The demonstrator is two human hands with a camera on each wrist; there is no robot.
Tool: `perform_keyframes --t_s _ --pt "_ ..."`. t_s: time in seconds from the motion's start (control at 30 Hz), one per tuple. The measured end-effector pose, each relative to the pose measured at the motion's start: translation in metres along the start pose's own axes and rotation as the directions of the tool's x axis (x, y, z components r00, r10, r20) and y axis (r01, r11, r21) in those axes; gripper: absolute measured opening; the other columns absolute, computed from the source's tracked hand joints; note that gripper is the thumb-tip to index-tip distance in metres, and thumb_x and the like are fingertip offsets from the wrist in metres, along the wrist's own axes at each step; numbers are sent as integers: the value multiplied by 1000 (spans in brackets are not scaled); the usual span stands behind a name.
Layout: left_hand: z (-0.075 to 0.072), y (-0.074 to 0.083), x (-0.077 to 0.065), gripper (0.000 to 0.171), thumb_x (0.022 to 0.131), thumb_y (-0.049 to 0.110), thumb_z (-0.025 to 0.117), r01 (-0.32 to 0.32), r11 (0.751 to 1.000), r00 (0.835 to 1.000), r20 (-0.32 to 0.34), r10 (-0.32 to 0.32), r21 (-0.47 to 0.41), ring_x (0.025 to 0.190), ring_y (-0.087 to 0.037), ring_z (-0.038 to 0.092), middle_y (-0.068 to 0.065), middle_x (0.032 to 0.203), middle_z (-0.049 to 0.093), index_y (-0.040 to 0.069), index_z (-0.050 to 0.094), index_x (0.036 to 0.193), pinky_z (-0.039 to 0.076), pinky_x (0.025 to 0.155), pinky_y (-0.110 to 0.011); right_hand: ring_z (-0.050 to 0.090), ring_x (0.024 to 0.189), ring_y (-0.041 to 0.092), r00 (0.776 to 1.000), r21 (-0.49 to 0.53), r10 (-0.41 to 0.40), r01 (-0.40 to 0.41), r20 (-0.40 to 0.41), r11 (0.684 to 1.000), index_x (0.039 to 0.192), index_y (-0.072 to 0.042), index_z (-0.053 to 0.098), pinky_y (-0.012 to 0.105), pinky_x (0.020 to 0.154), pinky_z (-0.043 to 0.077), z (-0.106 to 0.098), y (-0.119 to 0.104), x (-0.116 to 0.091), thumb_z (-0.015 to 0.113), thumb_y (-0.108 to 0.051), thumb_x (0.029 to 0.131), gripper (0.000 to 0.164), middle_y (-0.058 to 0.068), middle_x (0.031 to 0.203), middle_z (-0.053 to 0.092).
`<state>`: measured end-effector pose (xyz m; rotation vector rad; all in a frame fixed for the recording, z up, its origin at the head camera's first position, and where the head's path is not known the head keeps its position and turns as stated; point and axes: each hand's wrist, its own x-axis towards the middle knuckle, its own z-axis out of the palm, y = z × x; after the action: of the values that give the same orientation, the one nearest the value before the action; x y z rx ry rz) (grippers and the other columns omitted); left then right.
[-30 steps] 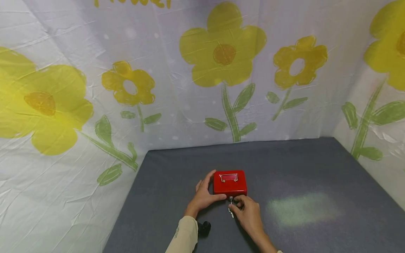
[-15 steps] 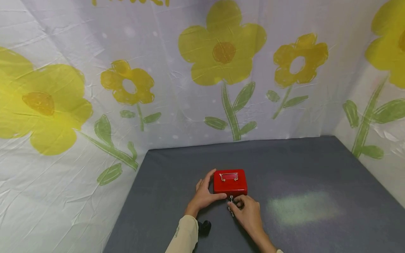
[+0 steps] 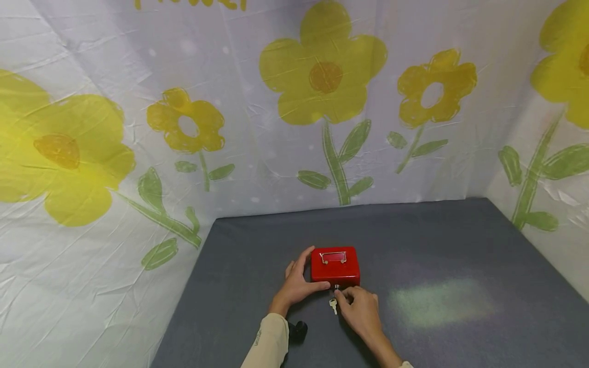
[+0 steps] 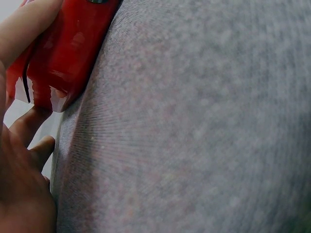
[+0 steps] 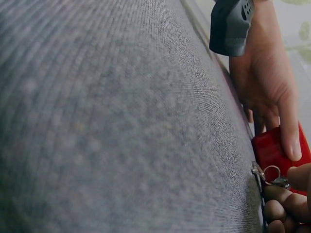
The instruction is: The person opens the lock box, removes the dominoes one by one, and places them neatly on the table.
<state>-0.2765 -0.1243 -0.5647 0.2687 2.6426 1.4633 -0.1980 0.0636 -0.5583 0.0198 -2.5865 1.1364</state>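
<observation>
A small red cash box (image 3: 338, 271) with a wire handle on its lid lies closed on the grey table. My left hand (image 3: 296, 287) holds it at the left, thumb across the front and fingers along the side, as the left wrist view also shows of the box (image 4: 68, 58). At the front lock, my right hand (image 3: 362, 311) pinches a key, mostly hidden by the fingertips. From it hangs a second key (image 3: 333, 305), joined by a ring (image 5: 272, 167) that appears in the right wrist view.
Grey cloth covers the table (image 3: 423, 245). White sheets with yellow flowers (image 3: 325, 76) hang behind and at both sides. A black wrist camera (image 3: 298, 332) sits by my left wrist, low over the tabletop.
My right thumb and fingers have shifted slightly at the lock, and the hanging key has swung and now shows its flat side. The left hand and cash box stay in place.
</observation>
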Motion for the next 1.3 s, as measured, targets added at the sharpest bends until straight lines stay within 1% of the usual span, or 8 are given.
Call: perform_keyframes --t_s 0.07,0.33,0.53,0.83,1.0,1.13,1.2,1.3 --pt "0 0 0 101 70 50 88 1 1000 1000 0 -1 -4 155 -42 6 0 163 40 46 33 154 10 120 -72 54 61 3 1000 0 4 -4 -3 1000 71 -16 77 37 76 38 0 0 0 78 -19 88 17 -9 64 60" --pt "0 0 0 100 70 50 88 10 1000 1000 1 -10 -9 155 -42 5 0 163 40 48 32 153 11 119 -73 48 59 0 999 22 -4 5 -48 1000 74 -15 77 34 74 37 2 2 0 77 -14 86 12 -10 63 57" --pt "0 -1 0 100 69 51 88 10 1000 1000 -4 -10 -13 155 -43 4 1 162 41 50 32 153 12 118 -75 51 61 3 998 18 -2 3 -63 1000 77 -12 76 35 74 39 3 3 0 75 -8 85 9 -8 65 59" --pt "0 -2 0 100 69 52 88 5 1000 1000 -2 -5 -14 155 -43 5 0 162 41 49 32 153 12 118 -74 56 63 5 997 12 -14 15 -76 1000 81 -10 78 36 75 40 4 3 -1 76 -8 85 5 -6 69 64" --pt "0 -2 1 101 69 52 87 -4 1000 1000 2 4 -13 155 -42 5 0 163 41 47 32 154 9 121 -72 59 65 6 996 7 -29 30 -84 1000 81 -10 77 37 75 41 4 4 -1 77 -9 86 5 -5 71 67" --pt "0 -2 1 101 70 51 88 -10 1000 1000 4 10 -14 155 -41 6 0 162 41 45 32 154 8 122 -70 58 65 6 996 14 -24 25 -81 1000 81 -10 77 36 75 40 5 5 -1 77 -8 85 5 -4 72 67" --pt "0 -2 1 101 70 51 88 -12 1000 1000 5 12 -14 155 -41 7 0 162 42 45 32 154 8 122 -69 56 64 5 997 52 -8 12 -78 999 81 -9 77 32 72 42 4 5 -1 77 -7 85 5 -4 71 66" --pt "-1 -2 0 101 69 51 88 -8 1000 1000 2 8 -9 155 -41 7 0 162 41 46 32 154 8 122 -70 52 62 2 997 151 34 -23 -67 988 82 -7 77 23 64 44 3 5 -1 77 -7 86 4 -4 72 65"
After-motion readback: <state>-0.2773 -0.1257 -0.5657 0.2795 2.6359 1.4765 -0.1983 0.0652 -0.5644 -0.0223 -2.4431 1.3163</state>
